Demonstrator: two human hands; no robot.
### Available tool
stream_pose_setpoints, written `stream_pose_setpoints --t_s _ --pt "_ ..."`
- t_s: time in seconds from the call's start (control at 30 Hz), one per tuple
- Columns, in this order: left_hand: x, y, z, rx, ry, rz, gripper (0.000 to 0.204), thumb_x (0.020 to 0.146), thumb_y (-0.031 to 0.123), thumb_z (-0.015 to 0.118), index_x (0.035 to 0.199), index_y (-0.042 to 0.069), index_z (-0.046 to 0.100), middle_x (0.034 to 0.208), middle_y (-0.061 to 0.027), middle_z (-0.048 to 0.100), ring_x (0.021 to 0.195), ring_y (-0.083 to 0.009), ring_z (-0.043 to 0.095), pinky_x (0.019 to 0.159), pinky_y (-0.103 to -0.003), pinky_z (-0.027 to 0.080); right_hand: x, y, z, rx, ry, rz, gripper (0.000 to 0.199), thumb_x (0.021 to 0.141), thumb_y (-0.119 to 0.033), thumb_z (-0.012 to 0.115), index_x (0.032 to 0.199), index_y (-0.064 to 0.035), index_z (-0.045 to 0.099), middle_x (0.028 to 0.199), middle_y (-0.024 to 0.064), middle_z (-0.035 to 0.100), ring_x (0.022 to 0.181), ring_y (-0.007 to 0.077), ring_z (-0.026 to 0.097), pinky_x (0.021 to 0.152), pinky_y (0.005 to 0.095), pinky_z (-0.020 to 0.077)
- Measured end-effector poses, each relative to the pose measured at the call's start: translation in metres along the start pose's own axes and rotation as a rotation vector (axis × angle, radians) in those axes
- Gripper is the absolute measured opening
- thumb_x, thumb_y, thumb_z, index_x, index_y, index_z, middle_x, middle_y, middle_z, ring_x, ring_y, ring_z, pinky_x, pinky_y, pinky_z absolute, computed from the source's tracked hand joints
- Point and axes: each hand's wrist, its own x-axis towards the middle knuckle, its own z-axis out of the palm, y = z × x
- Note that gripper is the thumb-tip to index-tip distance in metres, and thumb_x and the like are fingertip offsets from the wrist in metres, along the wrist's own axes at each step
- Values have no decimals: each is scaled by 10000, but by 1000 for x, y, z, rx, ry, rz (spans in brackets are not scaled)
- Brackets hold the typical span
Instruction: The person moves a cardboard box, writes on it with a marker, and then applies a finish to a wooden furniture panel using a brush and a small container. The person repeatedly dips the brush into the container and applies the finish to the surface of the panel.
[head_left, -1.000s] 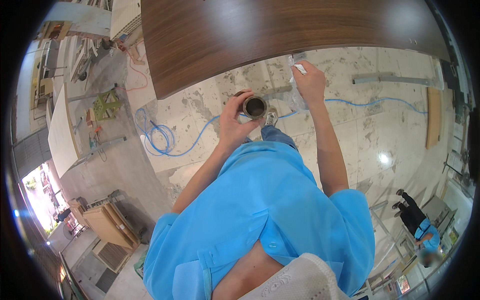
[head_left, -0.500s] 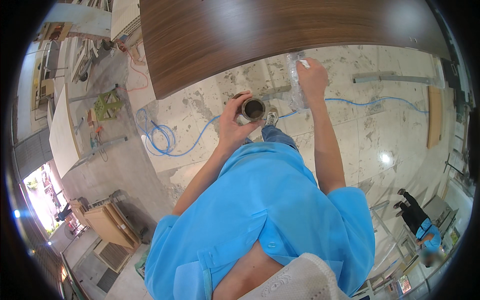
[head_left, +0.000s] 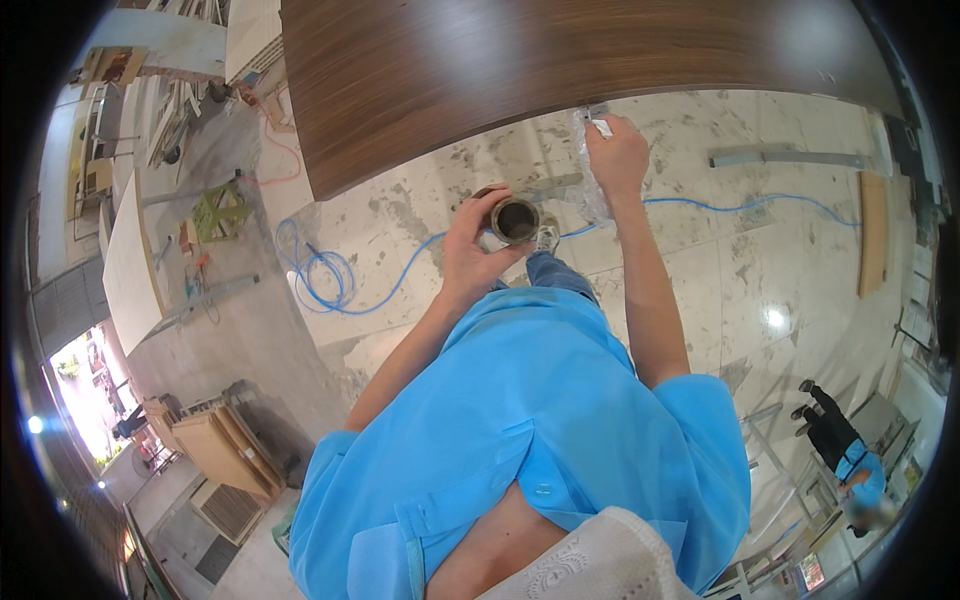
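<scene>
My left hand (head_left: 472, 250) curls its fingers and thumb round a short, hollow cylinder (head_left: 516, 221) with a pale rim and a dark inside. Whether it is a can or a roll cannot be made out. Farther forward and to the right, my right hand (head_left: 620, 158) is closed on a crinkled piece of clear plastic film (head_left: 592, 197) with a whitish bit at the fingertips. The film hangs beside that hand, near the front edge of the dark wood-grain panel (head_left: 560, 50).
On the worn tiled floor, a blue hose (head_left: 400, 285) runs crosswise and coils at left. A grey metal bar (head_left: 785, 159) and brown board (head_left: 873, 235) lie at right. Farther left are a green stool (head_left: 220, 212) and white panel (head_left: 130, 265). Another person (head_left: 845, 450) is at lower right.
My right hand has shifted slightly to the left, still gripping the film. The cylinder in my left hand sits a little farther right and lower. My grips look the same.
</scene>
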Motion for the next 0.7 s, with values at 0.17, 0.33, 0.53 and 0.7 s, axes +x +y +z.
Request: stream_pose_setpoints --t_s 0.17,0.33,0.53,0.7 --pt "-1 1 -4 19 -47 -20 724 740 -71 850 1397 28 563 1486 -110 502 1324 -214 560 1119 -351 483 -1 -1 6 44 -108 -92 224 859 -269 751 979 -82 783 968 171 728 909 387 697 801 471 542" --pt "-2 1 -5 29 -57 -58 721 740 -66 852 1394 21 562 1492 -112 496 1328 -214 555 1124 -352 478 12 18 -7 -13 70 11 219 852 -279 741 960 -90 772 961 155 723 919 392 692 796 483 541" --pt "0 5 2 40 -28 -30 680 729 11 881 1351 55 609 1428 -120 555 1260 -246 615 1075 -370 529 11 25 -4 63 34 -49 258 846 -285 765 970 -59 772 981 170 736 904 396 697 809 466 542" --pt "4 8 7 40 -72 -25 699 731 -13 875 1368 42 592 1458 -120 532 1288 -237 593 1094 -368 509 17 30 0 37 -9 6 270 862 -299 753 995 -65 771 1018 174 739 930 384 702 817 464 540"
